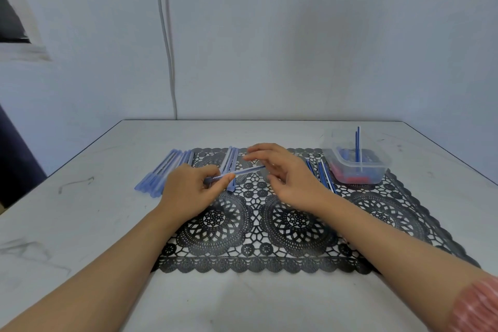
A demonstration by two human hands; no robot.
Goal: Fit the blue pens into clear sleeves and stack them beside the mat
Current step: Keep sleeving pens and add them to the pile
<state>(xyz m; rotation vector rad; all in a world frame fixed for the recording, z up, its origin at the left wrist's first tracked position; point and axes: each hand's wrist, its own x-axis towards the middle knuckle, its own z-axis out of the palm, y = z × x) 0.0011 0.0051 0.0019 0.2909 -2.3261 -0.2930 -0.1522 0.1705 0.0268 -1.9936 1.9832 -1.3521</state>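
Motion blur smears the right hand point(283, 172); its fingers look loosely spread by the right end of the blue pen point(250, 170), contact unclear. The left hand point(188, 188) covers the pen's left end, pinching it between thumb and forefinger above the black mat point(296, 226). The pen runs left to right, right end angled slightly far. Sleeved pens point(159, 175) lie stacked left of the mat

Mat point(296, 224): black openwork lace, matt, textured. Table point(80, 224): smooth pale marbled top, faint sheen, scuffed. Container point(358, 167): clear glossy plastic. Sleeved pens point(161, 172): frosted translucent plastic over blue. Cuff point(477, 307): pink ribbed cloth. Wall point(269, 35): matt paint.
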